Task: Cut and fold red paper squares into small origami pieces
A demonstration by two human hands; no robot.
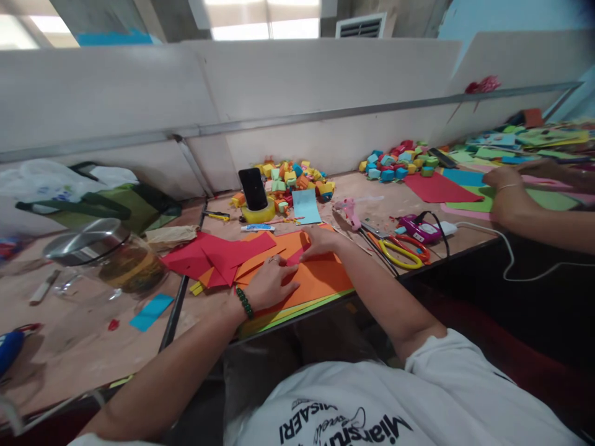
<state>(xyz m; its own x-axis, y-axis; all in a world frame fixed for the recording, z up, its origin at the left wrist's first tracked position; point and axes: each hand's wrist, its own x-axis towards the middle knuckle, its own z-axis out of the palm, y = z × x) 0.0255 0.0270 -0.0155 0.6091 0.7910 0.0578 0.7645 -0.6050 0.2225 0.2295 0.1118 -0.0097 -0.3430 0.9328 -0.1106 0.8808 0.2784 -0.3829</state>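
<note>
My left hand, with a green bead bracelet at the wrist, lies with fingers apart on orange paper at the table's front edge. Closed at the fingertips, my right hand touches a small red paper piece lying on the orange sheet. Whether that piece is pinched or only pressed down is hard to tell. Red paper pieces overlap the sheet's left side. Yellow and green sheets show beneath the orange one. A light blue paper and a glue tube lie just behind.
Behind are a phone on a yellow tape roll and heaped folded paper pieces. Scissors, a pink glue gun and a purple device lie right. Left stands a glass teapot. Another person's arm reaches in at right.
</note>
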